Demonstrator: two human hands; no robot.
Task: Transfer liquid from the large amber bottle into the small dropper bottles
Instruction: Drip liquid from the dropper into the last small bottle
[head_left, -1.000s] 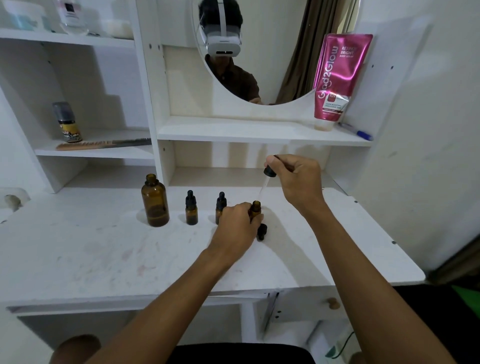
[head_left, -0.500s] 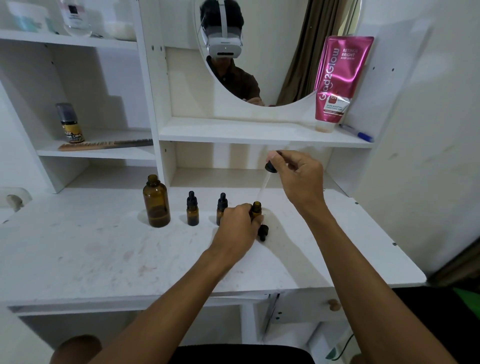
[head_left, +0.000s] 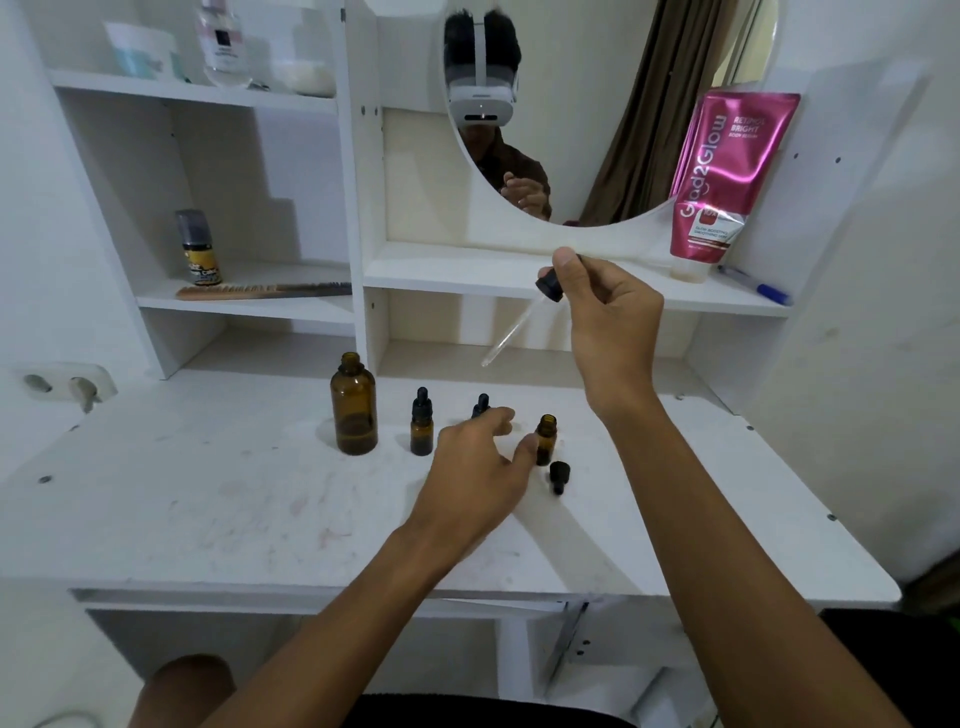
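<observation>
Pinching dropper (head_left: 519, 324) aloft, tilted: right hand (head_left: 608, 322) | left hand (head_left: 472, 467) fingers loose beside open dropper bottle (head_left: 545, 441)

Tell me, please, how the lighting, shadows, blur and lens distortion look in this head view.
Head view: the wide lens bends and splays the shelving. The light is soft, with faint arm shadows on the table. The left hand looks slightly smeared at the fingers, while the large amber bottle is sharp. The pink tube shows glare, and the top-shelf jars look soft.
</observation>
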